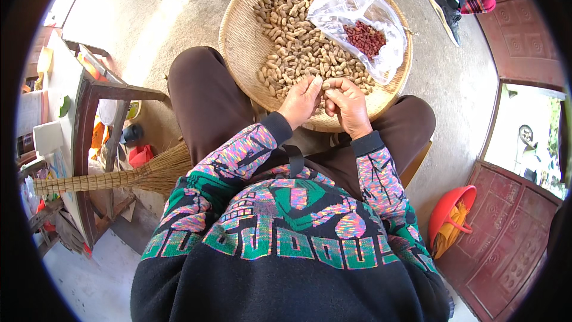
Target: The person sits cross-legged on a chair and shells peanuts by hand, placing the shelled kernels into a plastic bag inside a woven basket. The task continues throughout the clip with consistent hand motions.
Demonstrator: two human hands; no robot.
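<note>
My left hand (300, 100) and my right hand (348, 105) meet over the near part of a round woven bamboo tray (243, 31). Their fingertips pinch what looks like a small unshelled peanut (326, 86), partly hidden by the fingers. Below and beyond them, a heap of unshelled peanuts (295, 36) spreads across the tray. On its right side lies an open clear plastic bag (333, 6), with shelled red-skinned peanut kernels (365, 40) gathered inside.
A straw broom (147, 172) leans by a wooden table (82, 143) at left. Red panelled doors (496, 237) stand at right, beside a red plastic basin (451, 214) holding yellow cloth. Another person's shoes (449, 18) rest on the floor beyond the tray.
</note>
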